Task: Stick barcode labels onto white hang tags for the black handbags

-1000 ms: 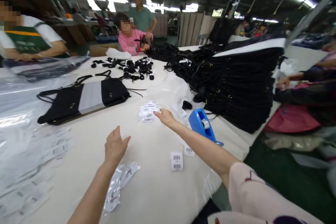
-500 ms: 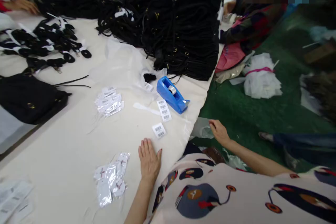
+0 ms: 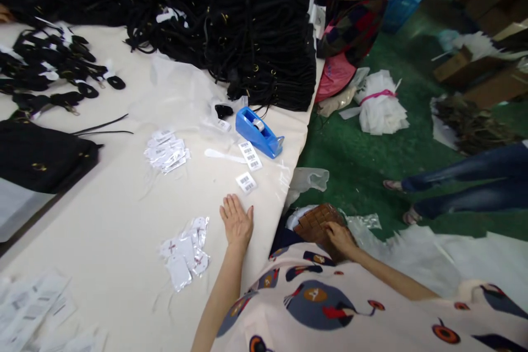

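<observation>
My left hand point(image 3: 236, 221) lies on the pale tabletop with its fingers stretched out, holding nothing. Just beyond its fingertips are a small white barcode label sheet point(image 3: 246, 182) and a longer strip of barcode labels point(image 3: 250, 155). A blue tape dispenser point(image 3: 264, 135) stands behind them. To the left of this hand are plastic-wrapped white tags point(image 3: 181, 264), with a pile of white tags point(image 3: 165, 151) farther up. Off the table edge, my right hand point(image 3: 341, 237) is at a brown woven surface point(image 3: 315, 221), fingers curled; whether they grip anything is hidden.
Stacked black bags point(image 3: 268, 49) fill the far table end; another black bag point(image 3: 45, 148) lies left. Coiled black straps point(image 3: 53, 66) are at far left. A co-worker point(image 3: 350, 22) sits beyond the table. Another person's legs point(image 3: 462, 176) and a white bundle point(image 3: 381, 104) are right.
My right hand has moved from beside the clear plastic down and nearer to my body, to the brown woven surface. The left hand stays on the table. The view has shifted to the right.
</observation>
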`<control>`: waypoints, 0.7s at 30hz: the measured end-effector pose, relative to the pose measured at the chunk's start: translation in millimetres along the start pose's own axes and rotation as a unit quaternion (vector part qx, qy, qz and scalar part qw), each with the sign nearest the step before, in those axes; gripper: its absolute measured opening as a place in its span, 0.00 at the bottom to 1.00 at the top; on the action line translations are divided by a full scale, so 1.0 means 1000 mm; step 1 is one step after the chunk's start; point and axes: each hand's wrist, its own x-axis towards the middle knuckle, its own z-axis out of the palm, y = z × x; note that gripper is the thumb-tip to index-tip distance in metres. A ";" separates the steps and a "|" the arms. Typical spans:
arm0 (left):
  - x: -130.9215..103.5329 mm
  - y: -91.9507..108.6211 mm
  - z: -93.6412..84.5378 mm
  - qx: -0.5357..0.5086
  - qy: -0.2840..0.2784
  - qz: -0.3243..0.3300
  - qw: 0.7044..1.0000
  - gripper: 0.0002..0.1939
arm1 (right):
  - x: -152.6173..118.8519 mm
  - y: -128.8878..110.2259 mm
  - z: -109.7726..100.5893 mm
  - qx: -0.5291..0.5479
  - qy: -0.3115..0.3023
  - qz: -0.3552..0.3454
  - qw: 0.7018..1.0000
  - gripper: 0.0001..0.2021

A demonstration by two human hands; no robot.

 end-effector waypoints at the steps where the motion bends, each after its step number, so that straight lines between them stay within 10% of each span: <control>1: 0.000 -0.001 0.000 0.000 -0.001 -0.002 1.000 0.34 | 0.001 -0.003 0.000 -0.002 -0.005 -0.001 1.000 0.13; 10: -0.001 -0.002 0.000 -0.015 0.005 0.000 1.000 0.34 | 0.017 -0.038 -0.010 -0.017 -0.022 -0.028 0.999 0.13; 21: -0.002 -0.001 -0.001 -0.002 0.020 0.021 1.000 0.34 | 0.017 -0.026 -0.021 -0.010 -0.008 -0.009 1.000 0.12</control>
